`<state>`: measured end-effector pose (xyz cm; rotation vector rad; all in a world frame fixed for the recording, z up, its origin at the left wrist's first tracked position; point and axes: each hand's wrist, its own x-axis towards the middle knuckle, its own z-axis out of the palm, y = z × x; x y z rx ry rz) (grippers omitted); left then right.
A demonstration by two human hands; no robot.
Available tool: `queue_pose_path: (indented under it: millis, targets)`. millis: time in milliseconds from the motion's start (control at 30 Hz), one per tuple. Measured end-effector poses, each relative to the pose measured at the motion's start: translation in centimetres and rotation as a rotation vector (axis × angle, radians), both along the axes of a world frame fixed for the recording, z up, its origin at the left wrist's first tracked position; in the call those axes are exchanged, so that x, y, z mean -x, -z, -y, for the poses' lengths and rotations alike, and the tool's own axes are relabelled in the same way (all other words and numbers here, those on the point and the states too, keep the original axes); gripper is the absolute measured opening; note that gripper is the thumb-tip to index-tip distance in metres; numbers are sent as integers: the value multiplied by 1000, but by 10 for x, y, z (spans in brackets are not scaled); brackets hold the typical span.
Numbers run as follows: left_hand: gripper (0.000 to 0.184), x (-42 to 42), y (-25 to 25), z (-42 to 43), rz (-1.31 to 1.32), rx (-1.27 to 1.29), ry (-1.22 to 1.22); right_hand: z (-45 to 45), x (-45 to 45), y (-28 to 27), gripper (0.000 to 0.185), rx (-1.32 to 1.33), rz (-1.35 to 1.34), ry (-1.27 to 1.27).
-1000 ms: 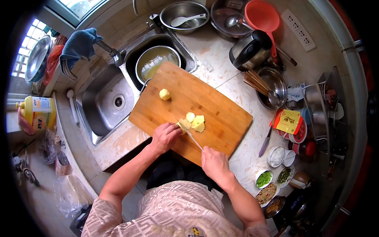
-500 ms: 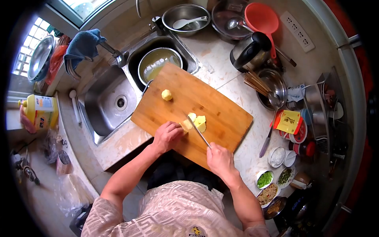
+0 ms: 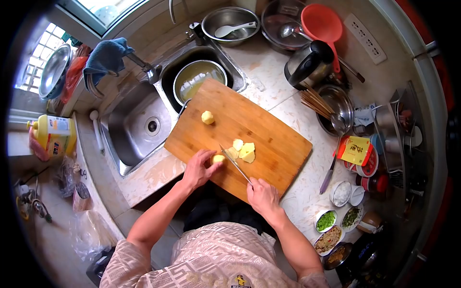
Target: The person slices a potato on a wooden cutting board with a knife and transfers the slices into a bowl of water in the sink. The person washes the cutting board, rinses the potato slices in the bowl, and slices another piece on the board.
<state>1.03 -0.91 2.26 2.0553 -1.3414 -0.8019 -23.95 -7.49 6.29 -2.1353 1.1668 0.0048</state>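
Note:
On the wooden cutting board [image 3: 269, 139] my left hand [image 3: 199, 169] has its thumb and fingers around a pale yellow piece [image 3: 217, 159]. My right hand [image 3: 263, 194] is closed on the handle of a knife [image 3: 235, 164], whose blade lies just right of that piece. Several pale yellow slices [image 3: 247, 152] rest beyond the blade, partly overlapping. A round yellow piece [image 3: 207, 117] sits alone on the upper left of the board.
Left of the board is a steel sink [image 3: 139, 127], with a bowl of liquid [image 3: 192, 79] in the second basin. A kettle [image 3: 309, 65], utensil bowl [image 3: 336, 103], ladle [image 3: 331, 168] and small dishes [image 3: 329, 240] line the right side.
The fingers of my left hand have spread apart, showing the piece between them. The knife has shifted down and left, next to that piece. The whole view has moved slightly.

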Motion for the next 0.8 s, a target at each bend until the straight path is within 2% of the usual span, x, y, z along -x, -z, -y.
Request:
queue_pose_path:
  millis: [67,167,267,367,433,500,600,700,800]
  targets:
    - [37,-1,-3,11,12,-21,-85,4,-1,-2,22,-24,5,23]
    - [35,-5,12,7,71,122,-38,5,4,-2,24,-29,48,78]
    - [33,-3,14,3,56,136,-49,8,5,1,26,-117,58,101]
    - [31,9,13,4,-56,79,-118,17,3,4,27,-211,26,45]
    - [33,21,12,6,-50,81,-174,20,6,8,27,-133,49,79]
    - [29,18,17,4,34,165,-109,18,4,7,26,-61,32,76]
    - [27,8,19,2,278,424,66,12,0,-7,24,37,-32,8]
    - [27,5,20,5,336,482,265,8,-4,-21,21,98,-70,-97]
    - [31,1,25,6,376,480,326,7,-9,-26,18,110,-139,-159]
